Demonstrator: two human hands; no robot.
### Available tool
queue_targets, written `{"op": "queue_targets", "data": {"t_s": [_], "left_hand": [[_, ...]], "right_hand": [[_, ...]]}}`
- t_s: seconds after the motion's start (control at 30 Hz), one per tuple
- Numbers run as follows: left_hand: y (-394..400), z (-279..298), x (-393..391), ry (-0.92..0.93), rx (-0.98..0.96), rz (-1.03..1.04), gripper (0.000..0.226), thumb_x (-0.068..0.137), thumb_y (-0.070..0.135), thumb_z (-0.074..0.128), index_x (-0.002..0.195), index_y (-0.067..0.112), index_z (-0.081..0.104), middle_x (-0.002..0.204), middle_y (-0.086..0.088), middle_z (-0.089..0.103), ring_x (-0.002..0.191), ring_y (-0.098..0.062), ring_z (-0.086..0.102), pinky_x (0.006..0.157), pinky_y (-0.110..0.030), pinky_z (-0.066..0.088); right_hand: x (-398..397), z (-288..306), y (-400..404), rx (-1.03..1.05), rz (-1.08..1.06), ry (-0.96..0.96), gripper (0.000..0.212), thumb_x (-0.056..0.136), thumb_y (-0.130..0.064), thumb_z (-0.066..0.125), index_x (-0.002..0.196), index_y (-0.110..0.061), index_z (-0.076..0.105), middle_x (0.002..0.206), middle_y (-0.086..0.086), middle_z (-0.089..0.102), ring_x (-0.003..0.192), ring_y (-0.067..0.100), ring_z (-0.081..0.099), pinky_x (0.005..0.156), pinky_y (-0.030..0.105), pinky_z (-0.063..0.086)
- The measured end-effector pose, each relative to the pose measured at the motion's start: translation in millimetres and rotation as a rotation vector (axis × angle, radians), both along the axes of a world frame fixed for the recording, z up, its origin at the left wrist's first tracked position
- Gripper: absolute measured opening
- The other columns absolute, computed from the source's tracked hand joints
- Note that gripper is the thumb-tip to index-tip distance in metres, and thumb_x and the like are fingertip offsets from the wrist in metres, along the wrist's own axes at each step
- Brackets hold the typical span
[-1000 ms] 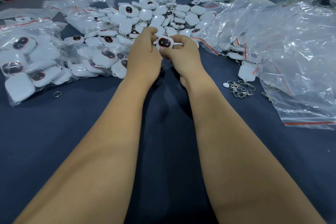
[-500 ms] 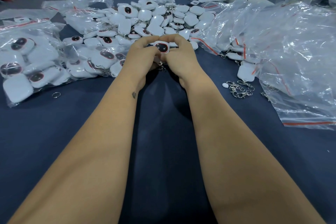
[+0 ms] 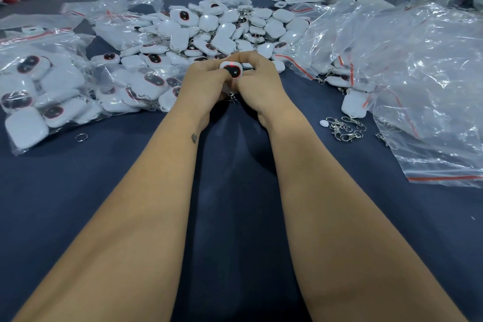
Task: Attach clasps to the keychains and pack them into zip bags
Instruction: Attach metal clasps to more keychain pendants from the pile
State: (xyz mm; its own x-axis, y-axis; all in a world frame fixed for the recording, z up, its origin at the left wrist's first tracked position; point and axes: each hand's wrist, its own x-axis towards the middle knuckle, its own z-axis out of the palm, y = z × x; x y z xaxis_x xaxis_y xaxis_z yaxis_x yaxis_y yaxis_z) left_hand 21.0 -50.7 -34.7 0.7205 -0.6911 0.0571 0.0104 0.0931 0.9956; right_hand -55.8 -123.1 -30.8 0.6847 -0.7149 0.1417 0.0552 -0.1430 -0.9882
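Two bare forearms reach from 6 o'clock across the dark blue table [image 3: 78, 204]. At centre, the left hand [image 3: 206, 81] and right hand [image 3: 261, 83] meet, fingers of both curled around one white keychain [image 3: 232, 70] held face up. Loose clasps [image 3: 345, 128] lie at 3 o'clock. Filled zip bags [image 3: 47, 86] sit at 9 o'clock, a keychain pile [image 3: 222, 29] at 12.

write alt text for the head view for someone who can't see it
Both hands, left hand and right hand, grip one white keychain above a dark blue table. Behind lies a loose keychain pile, with metal clasps at right.
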Motion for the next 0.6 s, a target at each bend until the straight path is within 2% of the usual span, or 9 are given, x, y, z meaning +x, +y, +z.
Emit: {"op": "queue_targets", "data": {"t_s": [0.13,0.27,0.37,0.5,0.6], "left_hand": [[-0.2,-1.4,1.3,-0.028,0.001,-0.011,0.033,0.089,-0.010,0.048,0.098,0.012,0.070,0.085,-0.009,0.070,0.063,-0.011,0.062,0.070,-0.026,0.053],[-0.5,-2.1,1.4,-0.053,0.015,-0.007,0.034,0.089,-0.011,0.047,0.108,0.009,0.067,0.095,-0.015,0.069,0.074,-0.018,0.063,0.076,-0.030,0.053],[-1.3,-3.3,2.5,-0.077,0.029,-0.004,0.036,0.092,-0.010,0.044,0.115,0.006,0.065,0.094,-0.011,0.069,0.073,-0.013,0.065,0.071,-0.024,0.054],[-2.4,-3.7,4.0,-0.070,0.052,0.004,0.037,0.093,-0.010,0.045,0.123,0.004,0.062,0.102,-0.014,0.070,0.083,-0.017,0.067,0.084,-0.031,0.056],[-2.1,-2.6,2.8,-0.079,0.075,-0.014,0.038,0.094,-0.009,0.044,0.127,0.002,0.059,0.105,-0.016,0.070,0.083,-0.017,0.066,0.086,-0.033,0.055]], "right_hand": [[3.7,-1.5,0.7,0.017,0.006,-0.006,0.038,0.080,0.014,0.055,0.091,-0.022,0.060,0.079,0.009,0.067,0.059,0.008,0.065,0.055,0.017,0.051],[8.9,-0.7,-0.8,0.015,-0.046,0.035,0.032,0.084,0.005,0.054,0.088,-0.027,0.060,0.097,0.006,0.067,0.082,0.016,0.063,0.065,0.021,0.052],[8.3,0.4,-2.1,0.001,-0.069,0.042,0.025,0.087,0.001,0.051,0.092,-0.021,0.061,0.089,-0.002,0.064,0.078,0.008,0.057,0.056,0.012,0.043],[6.5,0.0,-2.3,0.000,-0.074,0.041,0.025,0.088,0.003,0.049,0.101,-0.014,0.063,0.080,-0.002,0.061,0.070,0.008,0.055,0.048,0.008,0.041],[5.4,0.9,-1.2,0.006,-0.081,0.046,0.029,0.086,0.008,0.045,0.096,-0.014,0.061,0.078,-0.001,0.059,0.068,0.009,0.054,0.046,0.009,0.041]]}}
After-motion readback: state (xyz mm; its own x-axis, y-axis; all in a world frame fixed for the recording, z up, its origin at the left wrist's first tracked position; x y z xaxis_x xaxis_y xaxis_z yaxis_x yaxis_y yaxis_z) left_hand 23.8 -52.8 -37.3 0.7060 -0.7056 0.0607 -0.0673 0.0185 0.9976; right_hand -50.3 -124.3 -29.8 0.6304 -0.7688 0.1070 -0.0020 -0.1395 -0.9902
